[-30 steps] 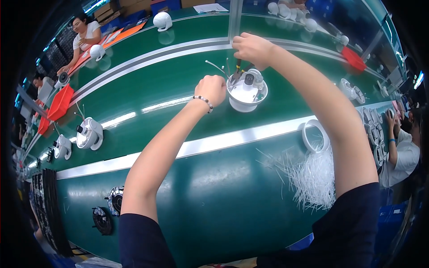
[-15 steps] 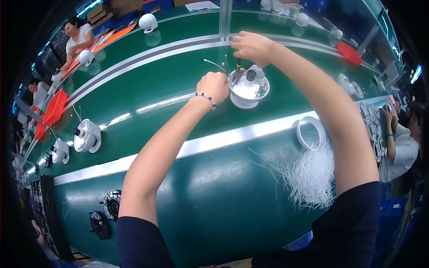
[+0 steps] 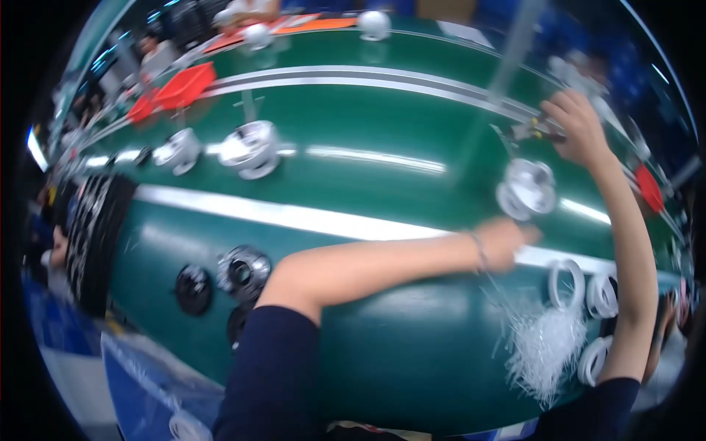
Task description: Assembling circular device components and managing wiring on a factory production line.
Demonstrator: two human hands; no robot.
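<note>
My right hand is raised at the right, closed around cutting pliers with yellow on the handles; the jaws point left. Below the pliers a white camera housing sits on the green belt, with a thin strand sticking up from it. My left hand hovers by the belt's near metal edge, just below that housing and apart from it. Motion smears its fingers, so whether it holds anything does not show. Close below it lies a heap of thin white plastic strips.
Two more white housings with upright strands stand on the belt at left. White rings lie beside the strips. Black round parts rest on the near table by a black stack. A red tray sits far left.
My view has swung left, so the scene shifts right. The pliers have lifted away from the housing in my right hand. My left hand has left the housing and come nearer, toward the strips.
</note>
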